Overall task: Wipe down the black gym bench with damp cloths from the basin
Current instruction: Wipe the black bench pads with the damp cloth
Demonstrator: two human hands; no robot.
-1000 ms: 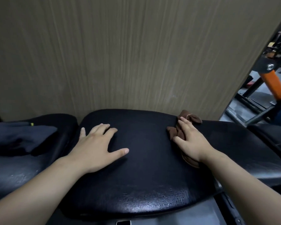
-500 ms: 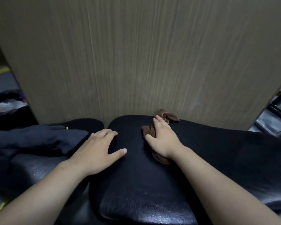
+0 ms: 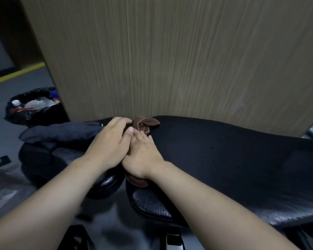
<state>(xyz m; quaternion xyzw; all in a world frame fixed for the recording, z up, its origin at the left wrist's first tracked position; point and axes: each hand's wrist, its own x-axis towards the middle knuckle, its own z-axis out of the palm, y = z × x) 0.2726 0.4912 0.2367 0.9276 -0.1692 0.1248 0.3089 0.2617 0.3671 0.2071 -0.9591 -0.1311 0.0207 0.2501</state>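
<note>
We judge wiping under way: the right hand point(image 3: 145, 156) presses the brown cloth point(image 3: 146, 123) flat on the bench point(image 3: 224, 159), the left hand point(image 3: 108, 143) rests loose-fingered alongside; wiped extent unclear.

Black bench pad point(image 3: 233, 159) stretching left to right, textured vinyl showing along near edge. Brown cloth point(image 3: 145, 123) lying bunched on its left end, one fold hanging over near rim. Second black pad point(image 3: 65, 156) sitting just left, narrow gap between the two. Dark grey cloth point(image 3: 61, 131) lying across its far part.
</note>
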